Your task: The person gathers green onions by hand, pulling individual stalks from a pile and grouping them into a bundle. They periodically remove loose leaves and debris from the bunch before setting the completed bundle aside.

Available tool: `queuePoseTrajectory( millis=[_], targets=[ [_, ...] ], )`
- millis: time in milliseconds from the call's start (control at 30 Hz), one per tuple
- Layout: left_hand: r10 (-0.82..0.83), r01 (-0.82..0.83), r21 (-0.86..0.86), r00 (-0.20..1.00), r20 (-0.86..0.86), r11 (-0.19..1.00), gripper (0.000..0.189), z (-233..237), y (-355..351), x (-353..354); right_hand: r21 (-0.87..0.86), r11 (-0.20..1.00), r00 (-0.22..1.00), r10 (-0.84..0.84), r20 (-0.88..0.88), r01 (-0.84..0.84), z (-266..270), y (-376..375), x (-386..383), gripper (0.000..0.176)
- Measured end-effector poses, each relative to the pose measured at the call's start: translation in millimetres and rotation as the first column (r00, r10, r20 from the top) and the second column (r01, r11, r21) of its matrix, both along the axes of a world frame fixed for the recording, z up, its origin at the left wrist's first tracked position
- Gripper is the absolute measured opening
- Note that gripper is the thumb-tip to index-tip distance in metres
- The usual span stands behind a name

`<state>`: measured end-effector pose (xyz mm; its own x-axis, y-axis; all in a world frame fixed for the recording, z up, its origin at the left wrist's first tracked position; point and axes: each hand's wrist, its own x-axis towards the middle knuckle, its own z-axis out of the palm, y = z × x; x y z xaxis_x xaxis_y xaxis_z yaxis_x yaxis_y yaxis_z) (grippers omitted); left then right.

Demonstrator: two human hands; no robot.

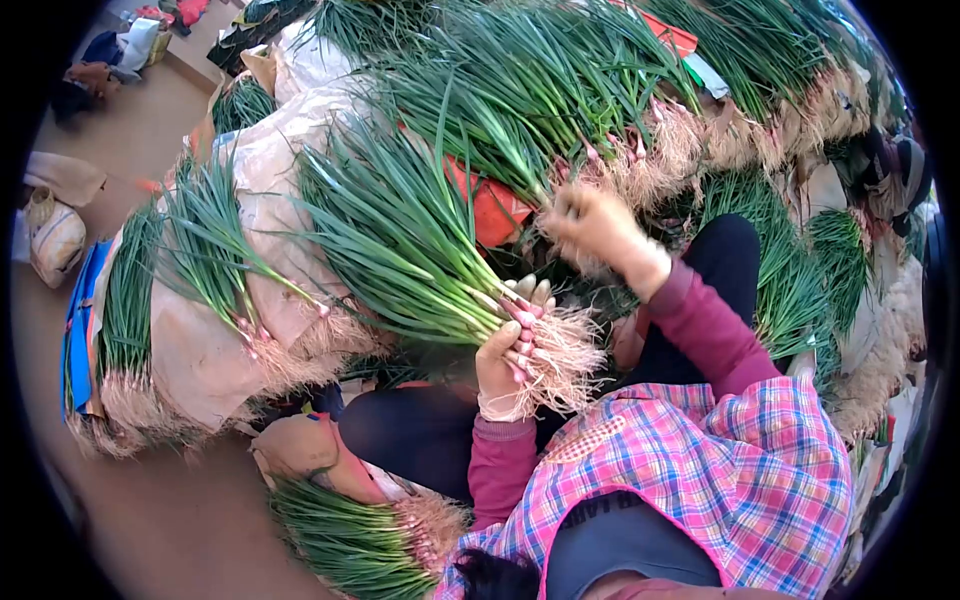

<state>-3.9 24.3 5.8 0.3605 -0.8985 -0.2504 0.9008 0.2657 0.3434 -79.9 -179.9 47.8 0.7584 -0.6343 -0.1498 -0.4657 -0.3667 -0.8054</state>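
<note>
My left hand [500, 365] is closed around a thick bunch of green garlic [440, 270], just above its pinkish bulbs. Pale, tangled roots [565, 355] fan out past the hand to the right, and long green leaves spread to the upper left. Farther up, my right hand [602, 232] has its fingers curled in a pinch at the root end of a garlic plant [543, 197] at the edge of the large pile [560, 90]. Slight motion blur covers this hand. Both hands appear to wear thin, pale gloves.
Smaller garlic bunches [215, 250] lie on pale sacking [280, 190] at left. Another bunch [360, 535] rests by my leg. More garlic [790, 270] lies at right. Red-orange material [500, 212] shows under the pile. Bags [55, 235] sit on the brown floor [190, 520].
</note>
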Motion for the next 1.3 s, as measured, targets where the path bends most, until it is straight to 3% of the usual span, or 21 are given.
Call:
queuePoseTrajectory(
  millis=[67, 133, 167, 200, 333, 400, 467, 533, 567, 600, 667, 700, 767, 800, 867, 1000, 1067, 1100, 1133, 1200, 1300],
  targets=[
    [-0.018, -0.006, 0.170, 0.990, 0.140, 0.985, 0.041, 2.6, -6.3, -0.9, 0.306, 0.933, 0.930, 0.069, 0.361, -0.188, -52.0, 23.7, 3.2, 0.020],
    [-0.021, 0.001, 0.170, 0.993, 0.118, 0.985, 0.042, -7.1, -3.6, -1.9, 0.638, 0.770, 0.951, -0.193, 0.241, -0.005, -29.6, 10.1, 17.9, 0.022],
    [0.012, -0.039, 0.173, 0.988, 0.155, 0.984, 0.042, 1.5, -5.7, -6.6, 0.751, 0.650, 0.946, -0.162, 0.282, -0.113, -51.8, -9.9, 24.0, 0.022],
    [0.039, -0.074, 0.170, 0.979, 0.199, 0.983, 0.043, 9.4, -7.2, -9.4, 0.776, 0.589, 0.934, -0.093, 0.344, -0.227, -48.2, -15.9, 29.2, 0.018],
    [-0.043, 0.025, 0.147, 0.992, 0.118, 0.989, 0.045, -1.9, 3.7, -1.2, 0.658, 0.734, 0.942, -0.076, 0.328, -0.169, -39.3, 5.4, 32.9, 0.008],
    [-0.009, -0.011, 0.156, 0.992, 0.123, 0.988, 0.047, 1.2, 3.9, -3.0, 0.810, 0.583, 0.886, -0.336, 0.319, -0.070, -38.6, 22.2, 29.7, 0.008],
    [0.016, -0.039, 0.170, 0.991, 0.132, 0.985, 0.049, 7.7, 2.3, -3.5, 0.963, 0.225, 0.822, -0.513, 0.245, -0.146, -48.5, 35.8, 33.1, 0.004],
    [0.006, -0.012, 0.117, 0.998, 0.057, 0.993, 0.053, 13.1, 4.0, -3.3, 0.978, 0.094, 0.771, -0.604, 0.204, -0.185, -73.7, 24.0, 39.3, 0.004],
    [0.002, -0.008, 0.119, 0.999, 0.051, 0.993, 0.054, 14.8, 5.9, -3.5, 0.930, 0.321, 0.747, -0.572, 0.339, -0.176, -84.4, 21.5, 36.1, 0.005],
    [0.015, -0.027, 0.149, 0.997, 0.079, 0.988, 0.054, 14.5, 8.0, -3.9, 0.713, 0.701, 0.922, -0.269, 0.277, -0.010, -85.2, 21.4, 29.1, 0.010],
    [0.003, -0.029, 0.172, 0.989, 0.149, 0.985, 0.054, 11.4, 9.6, -0.9, 0.697, 0.663, 0.962, 0.185, 0.200, -0.272, -188.9, 26.4, -1.8, 0.018],
    [0.007, -0.032, 0.149, 0.987, 0.163, 0.988, 0.053, 7.1, 5.2, -0.1, 0.674, 0.609, 0.893, 0.412, 0.181, -0.418, -239.0, 29.4, -16.9, 0.024],
    [-0.018, -0.019, 0.210, 0.985, 0.174, 0.978, 0.051, 7.5, 4.6, -1.5, 0.443, 0.885, 0.976, 0.052, 0.211, -0.143, -132.3, 33.2, -3.8, 0.032],
    [-0.042, -0.012, 0.275, 0.981, 0.190, 0.961, 0.049, 6.6, 3.7, -4.8, 0.308, 0.951, 0.965, -0.118, 0.236, 0.041, -71.7, 36.1, 3.7, 0.036],
    [-0.087, 0.004, 0.337, 0.969, 0.232, 0.942, 0.043, 8.1, 1.5, -9.3, 0.047, 0.996, 0.960, -0.083, 0.266, 0.073, -26.9, 34.5, 29.3, 0.034],
    [-0.033, -0.008, 0.294, 0.990, 0.135, 0.956, 0.038, -6.6, 7.2, -6.5, 0.277, 0.961, 0.888, -0.121, 0.443, -0.007, -57.1, 29.4, 59.8, 0.020],
    [-0.011, -0.041, 0.243, 0.978, 0.210, 0.969, 0.038, 0.8, 8.7, -7.1, 0.443, 0.894, 0.929, -0.220, 0.297, 0.070, -56.1, 34.8, 49.1, 0.018],
    [-0.029, -0.019, 0.241, 0.980, 0.195, 0.970, 0.038, 8.7, 4.9, -8.9, 0.275, 0.956, 0.942, -0.184, 0.281, 0.105, -50.9, 39.8, 47.9, 0.019],
    [-0.054, 0.009, 0.243, 0.983, 0.176, 0.970, 0.038, 14.3, 2.9, -11.1, 0.278, 0.955, 0.945, -0.183, 0.270, 0.106, -46.2, 43.2, 44.1, 0.019],
    [-0.074, 0.013, 0.266, 0.973, 0.220, 0.964, 0.030, -3.9, 1.9, -9.4, 0.465, 0.874, 0.959, -0.240, 0.152, 0.145, -24.9, 44.4, 39.5, 0.021],
    [-0.028, -0.068, 0.311, 0.955, 0.297, 0.948, 0.030, -11.6, -0.7, -17.1, 0.635, 0.759, 0.898, -0.371, 0.237, 0.145, -39.9, 42.6, 48.4, 0.018]
  ],
)
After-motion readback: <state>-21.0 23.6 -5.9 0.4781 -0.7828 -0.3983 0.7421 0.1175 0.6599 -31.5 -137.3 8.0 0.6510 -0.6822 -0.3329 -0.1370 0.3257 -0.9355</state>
